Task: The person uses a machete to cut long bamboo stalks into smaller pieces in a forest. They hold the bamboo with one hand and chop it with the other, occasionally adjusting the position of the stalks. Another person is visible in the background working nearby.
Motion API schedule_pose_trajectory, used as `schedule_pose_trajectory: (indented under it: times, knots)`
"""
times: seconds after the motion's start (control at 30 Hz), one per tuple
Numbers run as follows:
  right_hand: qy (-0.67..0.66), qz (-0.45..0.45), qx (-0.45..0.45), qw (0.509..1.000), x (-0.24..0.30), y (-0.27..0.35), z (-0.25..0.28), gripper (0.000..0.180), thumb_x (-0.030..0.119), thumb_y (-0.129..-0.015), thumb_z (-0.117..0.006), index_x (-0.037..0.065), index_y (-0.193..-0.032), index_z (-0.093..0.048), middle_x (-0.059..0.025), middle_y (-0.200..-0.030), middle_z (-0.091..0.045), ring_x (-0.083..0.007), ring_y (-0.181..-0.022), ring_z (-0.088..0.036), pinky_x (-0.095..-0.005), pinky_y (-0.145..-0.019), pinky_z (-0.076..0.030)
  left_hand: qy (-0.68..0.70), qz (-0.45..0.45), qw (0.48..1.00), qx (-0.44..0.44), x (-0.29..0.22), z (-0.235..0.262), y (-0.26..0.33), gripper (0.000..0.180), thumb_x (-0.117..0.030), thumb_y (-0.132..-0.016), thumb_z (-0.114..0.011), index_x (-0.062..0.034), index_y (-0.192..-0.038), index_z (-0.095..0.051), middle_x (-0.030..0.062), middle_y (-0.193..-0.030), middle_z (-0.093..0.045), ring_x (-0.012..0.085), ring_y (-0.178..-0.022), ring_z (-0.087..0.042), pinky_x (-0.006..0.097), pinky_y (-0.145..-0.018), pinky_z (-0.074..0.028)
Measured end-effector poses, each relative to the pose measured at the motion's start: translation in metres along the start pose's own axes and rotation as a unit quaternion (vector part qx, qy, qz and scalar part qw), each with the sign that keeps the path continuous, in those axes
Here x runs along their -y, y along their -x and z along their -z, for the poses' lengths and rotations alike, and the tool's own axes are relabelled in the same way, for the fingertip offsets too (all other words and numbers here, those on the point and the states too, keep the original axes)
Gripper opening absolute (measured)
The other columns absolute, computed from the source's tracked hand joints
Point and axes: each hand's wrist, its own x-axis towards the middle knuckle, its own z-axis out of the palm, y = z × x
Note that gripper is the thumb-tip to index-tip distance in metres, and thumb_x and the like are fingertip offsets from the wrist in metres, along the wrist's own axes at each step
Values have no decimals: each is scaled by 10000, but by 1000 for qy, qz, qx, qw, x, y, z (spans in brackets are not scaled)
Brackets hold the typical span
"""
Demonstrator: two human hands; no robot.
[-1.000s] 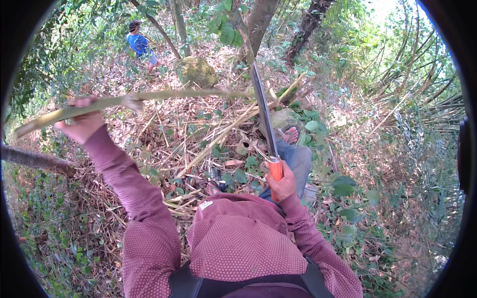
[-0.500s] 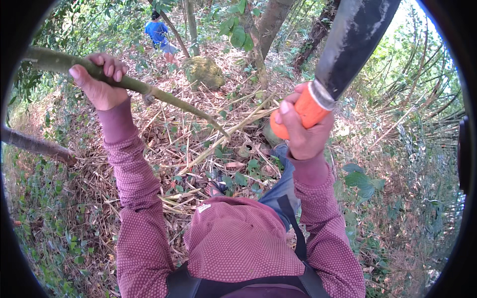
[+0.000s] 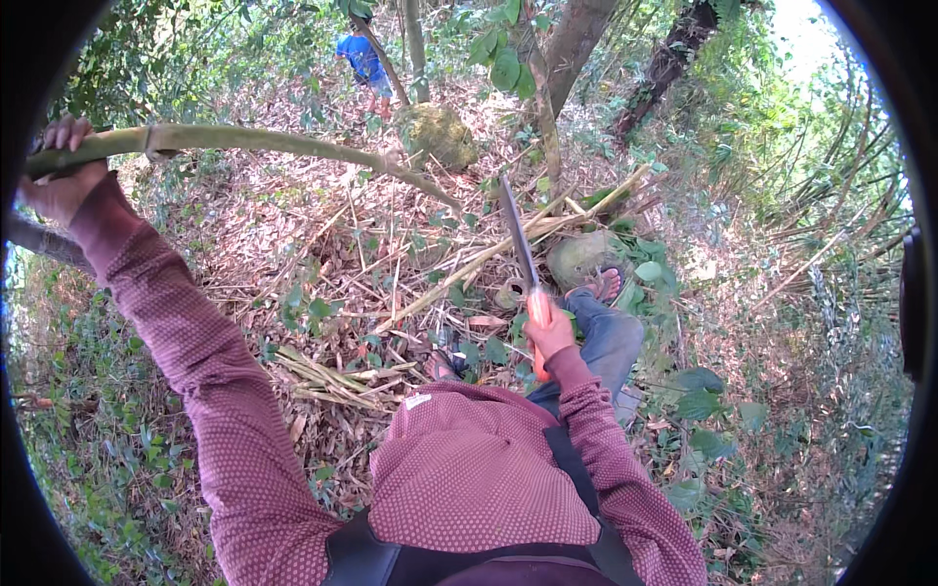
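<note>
At the far left, my left hand is wrapped round a green bamboo pole. The pole runs rightward from the hand, a knobby joint along it, and its thin end slopes down over the leaf litter. My right hand grips the orange handle of a machete low in front of my right thigh. The dark blade points up and away, its tip apart from the pole. Beyond the machete, my right foot is by a rounded mossy stone.
Cut stalks and dry leaves litter the ground. A mossy boulder and tree trunks stand ahead. Farther off is a person in a blue top. A brown branch juts in at the left. Bamboo stems crowd the right.
The machete has swung down from high at the upper right to low before my leg. My left hand has moved farther left and slightly up with the pole.
</note>
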Motion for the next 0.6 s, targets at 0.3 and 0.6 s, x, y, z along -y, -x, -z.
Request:
schedule_pose_trajectory:
  times: [0.3,0.6]
  knots:
    - [39,376,-83,922,190,46,-4,305,78,-697,-618,11,-979,-523,-78,-726,-557,-134,-652,-540,-271,-629,-452,-36,21,999,32,71,-37,70,542,-641,-740,-496,-106,-678,-437,7,-539,-386,135,-448,-373,271,-479,-349]
    - [293,-26,35,955,32,-7,-39,339,248,-641,-632,41,-909,-607,-178,-775,-620,-323,-755,-605,-388,-714,-474,-49,-23,998,-38,45,-59,47,538,-627,-704,-552,-104,-620,-454,-9,-527,-435,111,-415,-411,241,-439,-393]
